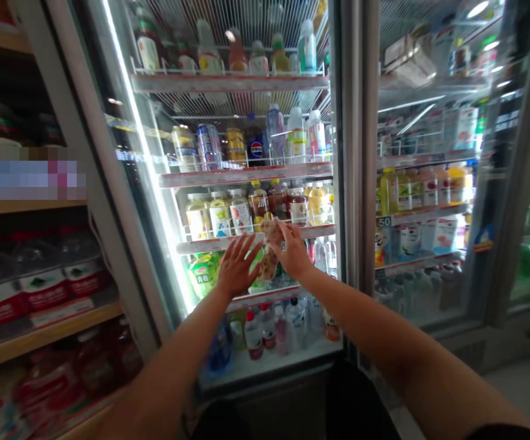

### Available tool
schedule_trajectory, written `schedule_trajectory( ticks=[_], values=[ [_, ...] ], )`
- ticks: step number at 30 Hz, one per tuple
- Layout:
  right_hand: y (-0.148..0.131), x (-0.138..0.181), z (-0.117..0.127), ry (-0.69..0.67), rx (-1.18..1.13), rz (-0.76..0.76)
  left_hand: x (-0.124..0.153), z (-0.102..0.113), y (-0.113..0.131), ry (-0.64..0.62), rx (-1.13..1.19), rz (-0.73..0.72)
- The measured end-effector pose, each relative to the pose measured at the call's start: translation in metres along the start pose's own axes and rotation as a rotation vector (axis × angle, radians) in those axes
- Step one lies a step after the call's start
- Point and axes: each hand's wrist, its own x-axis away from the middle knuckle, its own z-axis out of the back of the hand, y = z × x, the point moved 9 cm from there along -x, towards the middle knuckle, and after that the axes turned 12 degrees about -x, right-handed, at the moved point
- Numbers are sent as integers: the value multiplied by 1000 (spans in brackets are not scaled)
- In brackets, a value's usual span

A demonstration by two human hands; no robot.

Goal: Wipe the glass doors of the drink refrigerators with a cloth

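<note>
My right hand (294, 249) grips a crumpled beige-pink patterned cloth (270, 261), which hangs down from its fingers. To the left of the cloth, my left hand (236, 270) has its fingers spread and holds nothing. Both hands are raised before a lit drinks refrigerator, around the edge of its third shelf (209, 245). Behind them stand juice and tea bottles (221, 215) with white and yellow caps. A green drink pack (202, 274) shows on the shelf below, left of my left hand.
Cans and bottles fill the upper shelves (246, 177). Small bottles (253, 335) stand at the bottom. A metal door frame (355, 183) separates a second glass-fronted cooler (430, 211) on the right. Wooden shelving (44, 333) with red-labelled bottles is on the left.
</note>
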Motion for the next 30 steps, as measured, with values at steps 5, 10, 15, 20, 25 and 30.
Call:
schedule_trajectory(
  ticks=[5, 10, 15, 20, 25, 30],
  values=[
    [-11, 2, -21, -190, 206, 180, 35, -4, -45, 46, -148, 172],
    [-28, -8, -38, -454, 397, 408, 46, -13, -45, 92, -177, 173],
    [-37, -43, -17, -211, 424, 342, 47, -15, -45, 94, -169, 181],
    [-45, -18, -51, -535, 366, 616, 48, -13, -47, 101, -144, 195],
    [-35, -52, -22, -244, 383, 429, 48, -12, -47, 83, -135, 203],
    [-46, -32, -51, -567, 379, 588, 48, -11, -45, 84, -153, 196]
  ],
)
